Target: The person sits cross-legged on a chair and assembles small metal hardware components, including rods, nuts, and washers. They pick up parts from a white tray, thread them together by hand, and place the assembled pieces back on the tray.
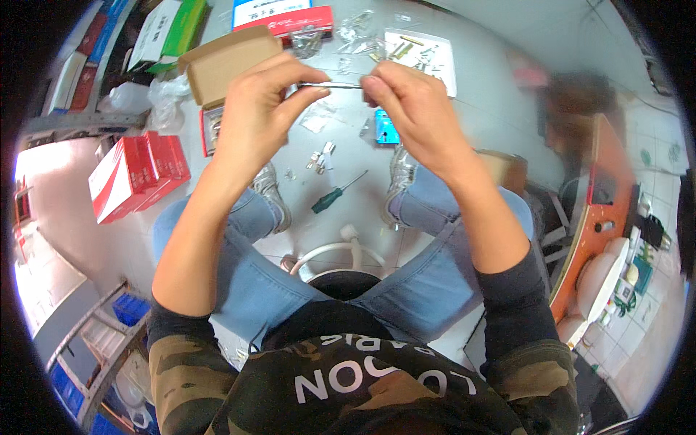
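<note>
A thin, silvery metal rod-like piece (341, 85) stretches level between my two hands, out in front of my knees. My left hand (262, 98) pinches its left end between thumb and fingers. The other end is gripped by my right hand (412, 98), whose curled fingers hide part of it. Its exact kind I cannot make out. Below, between my shoes, a screwdriver (328, 199) with a dark green handle lies on the grey floor. Several small metal parts (320, 157) are just beyond it. A blue packet (386, 127) lies near my right wrist.
An open cardboard box (235, 58) stands past my left hand. Beyond my right hand is a white tray (450, 72) of brass-coloured parts, near clear plastic bags (355, 32). Red-and-white boxes (134, 174) sit at left, an orange-topped table (605, 174) at right.
</note>
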`<state>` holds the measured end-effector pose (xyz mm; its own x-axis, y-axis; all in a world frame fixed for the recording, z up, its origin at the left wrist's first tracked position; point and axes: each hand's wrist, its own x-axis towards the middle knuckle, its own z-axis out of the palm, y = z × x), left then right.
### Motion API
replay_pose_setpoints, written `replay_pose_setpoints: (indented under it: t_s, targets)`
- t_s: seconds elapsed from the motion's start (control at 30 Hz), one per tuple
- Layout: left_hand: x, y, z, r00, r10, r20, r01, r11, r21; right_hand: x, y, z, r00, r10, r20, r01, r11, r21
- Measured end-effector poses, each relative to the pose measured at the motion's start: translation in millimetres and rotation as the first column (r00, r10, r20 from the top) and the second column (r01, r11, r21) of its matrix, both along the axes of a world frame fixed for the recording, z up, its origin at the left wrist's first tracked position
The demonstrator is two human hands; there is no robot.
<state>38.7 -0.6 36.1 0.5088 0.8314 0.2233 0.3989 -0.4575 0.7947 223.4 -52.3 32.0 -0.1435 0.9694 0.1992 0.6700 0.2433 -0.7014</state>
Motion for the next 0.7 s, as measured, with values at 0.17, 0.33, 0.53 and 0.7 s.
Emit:
replay_pose_setpoints:
  t_s: [0.17,0.33,0.53,0.7]
  targets:
    - [1.2,0.8,0.0,0.998,0.028,-0.052,-0.029,1.000,-0.002,-2.8,-0.9,-4.5,0.998,-0.035,-0.058,0.036,0.999,0.009]
    - [1.1,2.7,-1.7,1.000,-0.001,-0.012,0.001,1.000,-0.002,-4.4,-0.9,-6.0,0.999,-0.029,-0.023,0.032,0.993,0.110]
    - [2.4,0.4,-1.6,0.999,-0.012,-0.051,0.011,1.000,-0.022,0.0,-0.5,-7.1,0.997,-0.052,-0.055,0.055,0.997,0.057]
    - [3.7,0.6,-1.8,0.999,0.013,-0.049,-0.017,0.998,-0.068,-1.2,-3.0,-7.5,0.993,-0.049,-0.108,0.061,0.993,0.106]
